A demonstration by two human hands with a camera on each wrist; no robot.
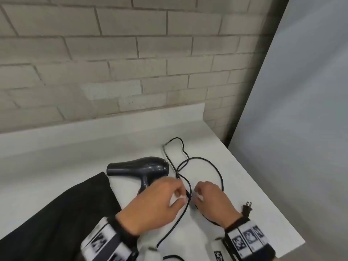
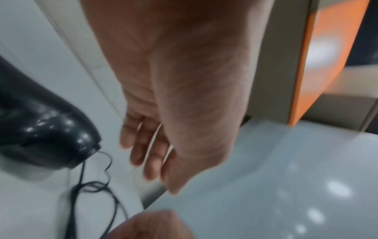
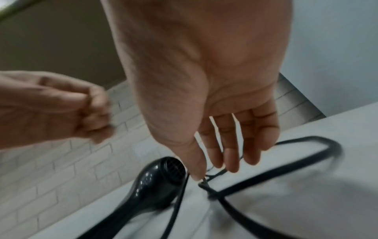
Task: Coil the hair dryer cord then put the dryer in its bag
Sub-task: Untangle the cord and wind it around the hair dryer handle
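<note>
A dark hair dryer (image 1: 137,168) lies on its side on the white counter (image 1: 56,157), nozzle pointing left. Its black cord (image 1: 207,162) sprawls in loose loops to the right and ends in a plug (image 1: 247,208) near the counter's right edge. My left hand (image 1: 178,193) hovers beside the dryer handle with loosely curled fingers, and the left wrist view shows nothing in it (image 2: 147,161). My right hand (image 1: 196,194) reaches down with nearly straight fingers. Its thumb tip meets the cord (image 3: 206,184) where two strands cross. The black bag (image 1: 66,213) lies flat at the left.
A brick wall (image 1: 113,63) rises behind the counter's low backsplash. The counter ends at a slanted right edge (image 1: 273,204), with grey floor (image 1: 301,91) beyond it. An orange panel (image 2: 327,56) stands off the counter in the left wrist view.
</note>
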